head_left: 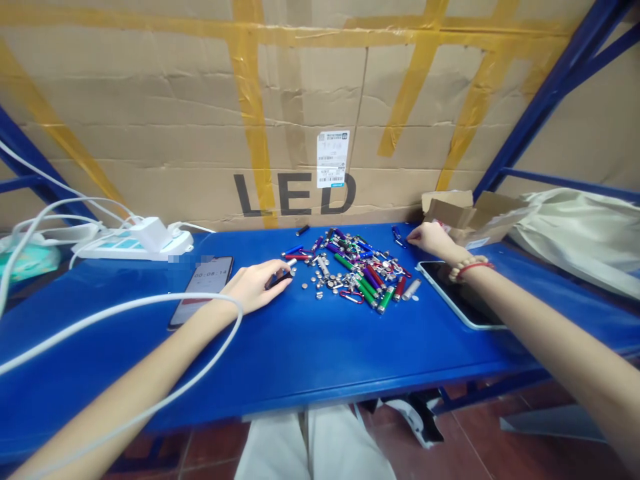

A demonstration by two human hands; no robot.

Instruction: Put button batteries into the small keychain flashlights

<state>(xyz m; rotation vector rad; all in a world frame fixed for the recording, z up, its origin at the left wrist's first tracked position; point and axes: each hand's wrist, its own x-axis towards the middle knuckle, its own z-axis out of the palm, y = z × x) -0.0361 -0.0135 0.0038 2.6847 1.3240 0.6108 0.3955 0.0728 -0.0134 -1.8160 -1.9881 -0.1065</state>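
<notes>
A pile of small metal penlights in green, purple, red, blue and silver (370, 273) lies mid-table, mixed with button cells (320, 287) and small clips. At the pile's left edge, my left hand (255, 285) is closed around a black penlight (280, 280), partly hidden by the fingers. A silver piece (291, 263) shows by its fingertips. Behind the pile on the right, my right hand (434, 241) has its fingertips pinched together beside blue penlights (398, 236). Whatever is between those fingertips is too small to make out. A red carabiner (352, 297) rests at the pile's front.
A phone with a running timer (207, 275) lies left, partly under my left forearm. A power strip (135, 247) and white cables (220, 298) are also left. Right are a dark-screened tablet (460, 300), an open carton (470, 217) and a pale bag (575, 227). A large cardboard box (190, 147) stands behind.
</notes>
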